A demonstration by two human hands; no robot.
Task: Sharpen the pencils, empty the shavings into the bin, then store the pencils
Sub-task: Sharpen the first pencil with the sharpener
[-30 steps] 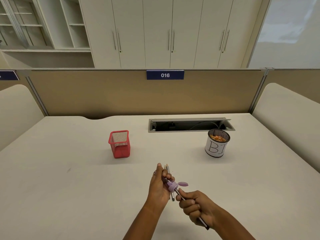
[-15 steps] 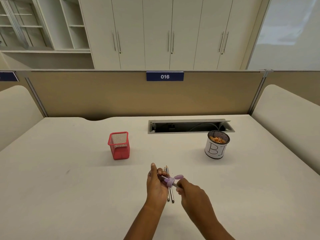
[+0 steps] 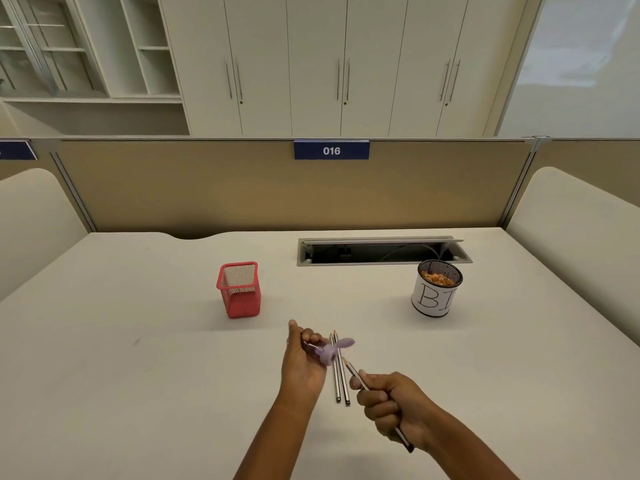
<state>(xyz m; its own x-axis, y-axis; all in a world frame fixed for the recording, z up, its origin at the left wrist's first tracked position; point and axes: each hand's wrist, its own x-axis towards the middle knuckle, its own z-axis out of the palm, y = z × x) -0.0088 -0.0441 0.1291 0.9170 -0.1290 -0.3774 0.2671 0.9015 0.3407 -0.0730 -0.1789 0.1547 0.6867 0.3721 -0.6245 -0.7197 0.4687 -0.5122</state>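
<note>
My left hand (image 3: pixel 302 365) grips a purple sharpener (image 3: pixel 329 353) with a small lid flap sticking out to the right. My right hand (image 3: pixel 393 407) holds a dark pencil (image 3: pixel 354 371) in a fist, its sharpened tip pointing up-left, a short gap from the sharpener. Two more pencils (image 3: pixel 340 375) lie side by side on the white desk (image 3: pixel 138 375) between my hands. A red mesh pencil holder (image 3: pixel 239 289) stands at the left. A round bin (image 3: pixel 437 289) labelled in marker holds orange shavings at the right.
An open cable tray (image 3: pixel 381 251) is set into the desk behind the bin. A tan partition (image 3: pixel 207 188) with a blue "016" label closes the back. Padded side panels rise left and right; cupboards stand beyond.
The pencil was inside the sharpener; my right hand has pulled it out down and to the right, so its tip now shows free of the sharpener.
</note>
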